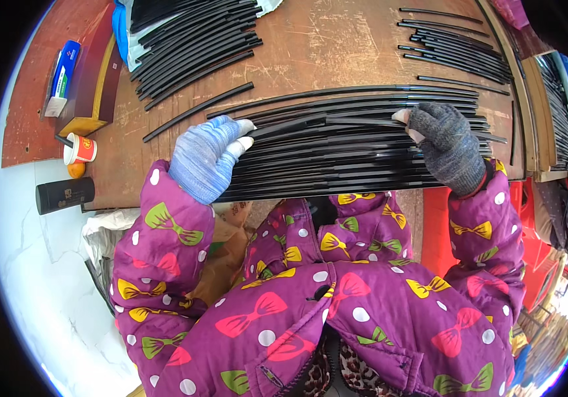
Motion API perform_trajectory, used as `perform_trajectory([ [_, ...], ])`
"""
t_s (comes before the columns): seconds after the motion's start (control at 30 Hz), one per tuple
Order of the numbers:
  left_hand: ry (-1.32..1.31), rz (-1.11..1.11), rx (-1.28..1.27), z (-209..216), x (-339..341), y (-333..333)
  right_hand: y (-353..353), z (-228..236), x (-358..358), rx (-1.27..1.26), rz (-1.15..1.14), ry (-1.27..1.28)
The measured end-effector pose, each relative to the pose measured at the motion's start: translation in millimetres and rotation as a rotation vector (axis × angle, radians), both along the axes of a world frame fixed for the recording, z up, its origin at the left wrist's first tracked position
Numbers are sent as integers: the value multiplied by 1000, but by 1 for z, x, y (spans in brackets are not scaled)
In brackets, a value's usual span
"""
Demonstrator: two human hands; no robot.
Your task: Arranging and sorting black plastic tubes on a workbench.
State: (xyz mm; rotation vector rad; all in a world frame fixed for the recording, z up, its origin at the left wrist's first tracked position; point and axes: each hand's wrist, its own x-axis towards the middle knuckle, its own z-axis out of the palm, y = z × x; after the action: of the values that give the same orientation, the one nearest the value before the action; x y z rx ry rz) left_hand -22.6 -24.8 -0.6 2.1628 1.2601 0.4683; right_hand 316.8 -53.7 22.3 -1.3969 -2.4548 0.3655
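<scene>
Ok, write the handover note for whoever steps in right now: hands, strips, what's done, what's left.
Left hand: blue glove, fingers pinching the left end of the long black strips.
Right hand: grey fingerless glove, gripping the same bundle near its right end.
Strips lie fanned along the near edge of the wooden table.
Done, by the look of it: shorter piles lie at top left and top right.
Left: the fanned bundle is still loose under both hands.
</scene>
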Motion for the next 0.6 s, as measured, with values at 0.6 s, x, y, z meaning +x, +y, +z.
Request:
perform_trajectory([
  [0.6,-86,18,-104,-5,10,9,-1,-7,7,-23,-60,138],
])
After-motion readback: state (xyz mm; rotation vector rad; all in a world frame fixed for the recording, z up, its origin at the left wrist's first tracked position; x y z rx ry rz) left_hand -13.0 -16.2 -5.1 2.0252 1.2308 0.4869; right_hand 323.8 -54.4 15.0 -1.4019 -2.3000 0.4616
